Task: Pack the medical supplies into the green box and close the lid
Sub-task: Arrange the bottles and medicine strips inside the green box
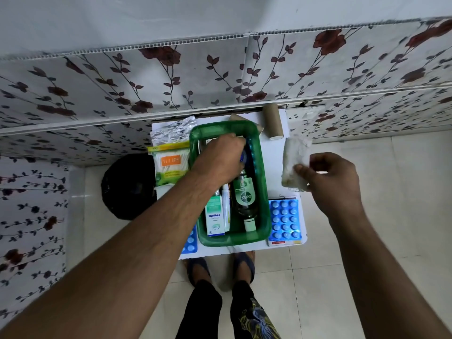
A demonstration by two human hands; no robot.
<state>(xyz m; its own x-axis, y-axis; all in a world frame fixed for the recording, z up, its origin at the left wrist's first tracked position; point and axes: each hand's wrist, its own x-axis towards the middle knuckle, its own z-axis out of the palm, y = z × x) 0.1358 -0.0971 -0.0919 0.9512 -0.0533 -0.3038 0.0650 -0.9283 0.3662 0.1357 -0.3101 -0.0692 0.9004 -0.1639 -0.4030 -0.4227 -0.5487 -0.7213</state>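
1. Green box (pixel 263 192): open, no lid on it, standing on the white worktop (pixel 274 152) between the two hands.
2. Left hand (pixel 221 159): reaches into the far half of the box, fingers curled down around a small blue-capped item (pixel 242 157); the item is mostly hidden, so what it is cannot be told.
3. Right hand (pixel 330 178): held right of the box, above the worktop edge, thumb and fingertips pinching a white cotton wad (pixel 294 159).
4. Dettol bottle (pixel 245 200): lying lengthwise in the box, just nearer than the left hand.
5. Optibex carton (pixel 214 216): in the box, beside the bottle, under the left wrist.
6. Blue blister pack (pixel 285 220): on the worktop, below the right hand.
7. Tulips swab packet (pixel 170 165): left of the left hand, outside the box.
8. Cardboard tube (pixel 273 122): beyond both hands, near the wall.
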